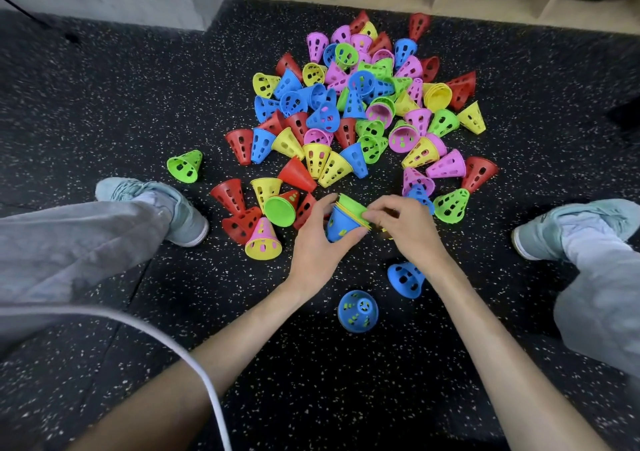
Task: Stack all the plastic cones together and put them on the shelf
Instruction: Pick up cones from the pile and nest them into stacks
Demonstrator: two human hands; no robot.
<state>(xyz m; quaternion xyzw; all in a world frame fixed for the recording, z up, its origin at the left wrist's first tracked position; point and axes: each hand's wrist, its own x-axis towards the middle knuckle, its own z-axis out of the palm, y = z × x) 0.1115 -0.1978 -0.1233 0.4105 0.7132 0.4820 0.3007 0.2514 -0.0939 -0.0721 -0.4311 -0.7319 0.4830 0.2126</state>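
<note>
- Two hands: left hand (320,239) grips short nested stack of perforated plastic cones, blue outermost (341,227), steadying it; right hand (403,223) pinches its green rim.
- Dozens of loose multicoloured cones (353,104) lie piled on speckled floor (138,104), below wooden shelf (436,3).

Your view: bright, even light from overhead; shadows soft and faint. Centre sharp; wide-angle bending at the edges, where your trouser legs (69,239) blur. No glare.
</note>
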